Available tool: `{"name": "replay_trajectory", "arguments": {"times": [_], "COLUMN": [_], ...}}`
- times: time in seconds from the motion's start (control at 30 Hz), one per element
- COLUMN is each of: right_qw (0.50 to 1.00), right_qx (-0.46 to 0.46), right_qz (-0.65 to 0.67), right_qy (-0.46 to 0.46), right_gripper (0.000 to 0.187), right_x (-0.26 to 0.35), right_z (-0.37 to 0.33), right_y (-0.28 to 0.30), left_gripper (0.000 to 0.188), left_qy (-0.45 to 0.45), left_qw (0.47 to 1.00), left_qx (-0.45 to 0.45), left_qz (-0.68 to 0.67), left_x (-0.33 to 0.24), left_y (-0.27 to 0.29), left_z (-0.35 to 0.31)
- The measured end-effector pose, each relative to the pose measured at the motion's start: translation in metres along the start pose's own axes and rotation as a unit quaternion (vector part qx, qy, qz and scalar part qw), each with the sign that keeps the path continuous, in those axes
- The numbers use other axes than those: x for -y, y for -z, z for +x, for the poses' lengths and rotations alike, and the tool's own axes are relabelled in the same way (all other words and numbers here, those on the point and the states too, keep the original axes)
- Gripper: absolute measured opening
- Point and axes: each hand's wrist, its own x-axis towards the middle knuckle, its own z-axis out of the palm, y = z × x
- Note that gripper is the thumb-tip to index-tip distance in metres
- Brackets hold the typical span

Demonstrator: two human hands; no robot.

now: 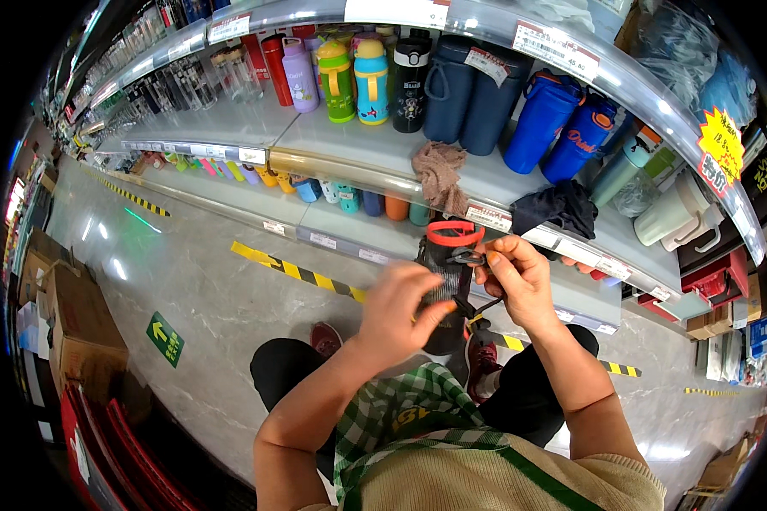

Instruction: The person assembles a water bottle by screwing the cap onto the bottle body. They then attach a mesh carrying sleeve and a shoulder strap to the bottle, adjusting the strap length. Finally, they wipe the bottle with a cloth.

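In front of my knees stands a dark bottle with a red ring at its top. Its side is partly hidden behind my hands. My right hand is closed, thumb against fingers, on a black strap beside the bottle's upper part. A small black clip shows at those fingertips. Left of the bottle, my left hand is blurred by motion. Its thumb and forefinger are apart, close to the bottle's side, and nothing shows between them.
A shelf edge runs just ahead, with a brown cloth and a black cloth over it. Blue bottles and children's flasks stand behind. Cardboard boxes are at the left. Striped tape marks the floor.
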Motion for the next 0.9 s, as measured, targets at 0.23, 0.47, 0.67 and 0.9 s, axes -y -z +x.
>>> {"name": "replay_trajectory", "arguments": {"times": [0.23,0.47,0.67,0.9], "right_qw": [0.997,0.985,0.983,0.960], "right_qx": [0.064,0.143,0.156,0.057], "right_qz": [-0.005,0.077,0.096,0.268], "right_qy": [0.032,0.061,0.027,-0.051], "right_gripper": [0.013,0.017,0.017,0.015], "right_x": [0.002,0.002,-0.001,-0.010], "right_z": [-0.003,-0.003,0.000,0.008], "right_y": [0.006,0.014,0.021,0.037], "left_gripper": [0.065,0.085,0.099,0.057], "left_qy": [0.018,0.133,0.288,0.302], "left_qw": [0.997,0.990,0.929,0.879], "left_qx": [-0.027,-0.023,0.030,0.038], "left_qz": [0.075,-0.050,-0.231,-0.368], "left_x": [0.008,0.007,0.001,0.014], "left_y": [0.008,-0.004,-0.007,0.005], "left_z": [0.017,0.009,0.007,0.009]}}
